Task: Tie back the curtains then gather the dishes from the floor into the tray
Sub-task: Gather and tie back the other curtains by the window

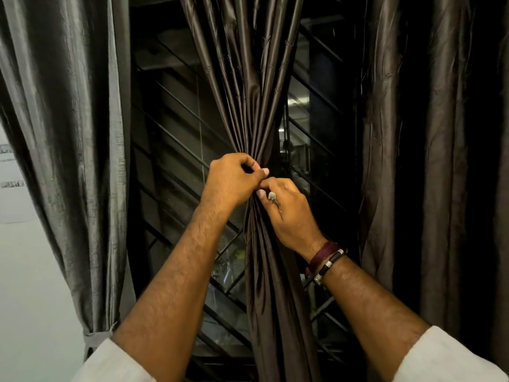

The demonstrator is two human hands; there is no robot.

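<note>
A dark brown satin curtain (248, 78) hangs in the middle of the window, bunched into a narrow waist at mid height. My left hand (231, 183) is closed around that waist from the left. My right hand (286, 210), with a ring and wrist bands, pinches the same gathered folds from the right, fingertips touching the left hand. Any tie or band is hidden under my fingers. A grey curtain (68, 133) on the left is tied low with a grey band (95, 339). No dishes or tray are in view.
Behind the curtains is a dark window with a black diagonal metal grille (176, 150). Another dark brown curtain (424, 161) hangs loose on the right. A pale wall (30, 271) with small labels is at the far left.
</note>
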